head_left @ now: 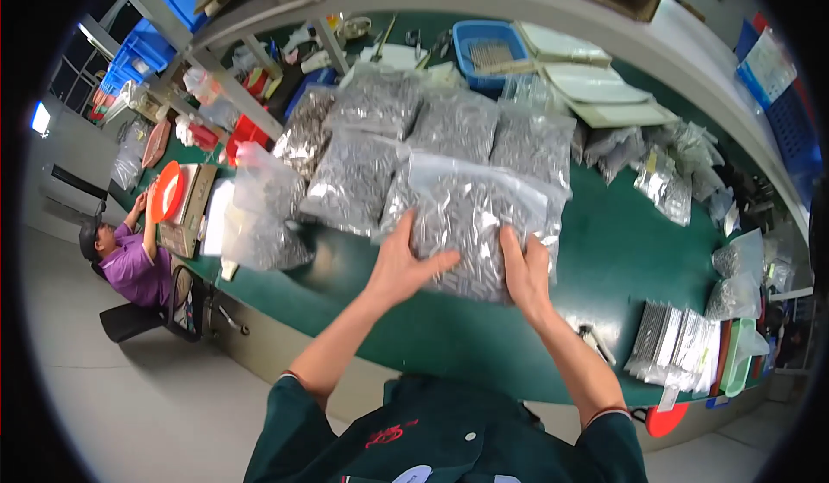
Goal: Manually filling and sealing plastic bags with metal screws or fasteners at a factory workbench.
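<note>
At the far left a seated co-worker [129, 258] is seen holding an orange dish [167, 191]. On the green table [622, 250], the nearest clear bag of small metal parts [471, 224] is pressed flat under the left hand [399, 263] and right hand [524, 274], both spread open, gripping nothing. The bag could be slid off the near edge, or split. About nine such bags are counted.

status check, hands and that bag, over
Left hand and right hand flat on the clear bag of small metal parts. Bag on green table. More filled bags crowd behind.
</note>
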A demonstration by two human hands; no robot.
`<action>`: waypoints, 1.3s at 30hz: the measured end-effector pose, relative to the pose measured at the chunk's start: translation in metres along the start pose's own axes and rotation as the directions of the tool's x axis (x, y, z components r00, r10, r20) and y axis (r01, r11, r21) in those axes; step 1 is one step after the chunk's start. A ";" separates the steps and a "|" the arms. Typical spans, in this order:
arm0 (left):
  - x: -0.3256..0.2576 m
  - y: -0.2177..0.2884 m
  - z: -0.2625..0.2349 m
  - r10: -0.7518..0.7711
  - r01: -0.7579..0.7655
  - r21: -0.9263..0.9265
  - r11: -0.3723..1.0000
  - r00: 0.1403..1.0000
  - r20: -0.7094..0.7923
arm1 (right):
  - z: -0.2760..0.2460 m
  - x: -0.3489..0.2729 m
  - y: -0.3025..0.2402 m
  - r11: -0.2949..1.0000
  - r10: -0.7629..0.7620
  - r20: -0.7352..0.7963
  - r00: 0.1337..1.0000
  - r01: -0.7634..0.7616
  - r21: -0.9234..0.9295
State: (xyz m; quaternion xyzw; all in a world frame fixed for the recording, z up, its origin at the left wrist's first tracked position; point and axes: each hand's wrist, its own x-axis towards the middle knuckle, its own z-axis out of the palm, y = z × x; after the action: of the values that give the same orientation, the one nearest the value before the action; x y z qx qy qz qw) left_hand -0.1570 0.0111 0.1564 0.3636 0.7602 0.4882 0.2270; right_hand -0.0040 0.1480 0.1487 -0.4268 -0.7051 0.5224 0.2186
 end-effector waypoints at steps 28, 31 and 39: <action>0.290 -0.057 0.032 0.462 -0.419 0.707 0.570 0.875 0.147 | 0.086 0.232 0.027 0.912 -0.303 0.047 0.952 0.303 -0.275; 0.291 -0.051 0.037 0.462 -0.427 0.724 0.542 0.871 0.169 | 0.071 0.197 0.022 0.786 -0.489 -0.034 0.872 0.424 -0.449; 0.314 -0.102 0.011 0.497 -0.438 0.753 0.491 0.851 0.171 | -0.062 -0.015 0.096 0.922 -0.267 -0.037 0.963 0.244 -0.301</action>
State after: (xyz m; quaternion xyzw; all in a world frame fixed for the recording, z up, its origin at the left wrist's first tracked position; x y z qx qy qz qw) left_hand -0.3818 0.2346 0.0625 0.5996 0.7728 0.1715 -0.1174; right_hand 0.0868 0.1789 0.0846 -0.3787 -0.8154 0.3621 0.2461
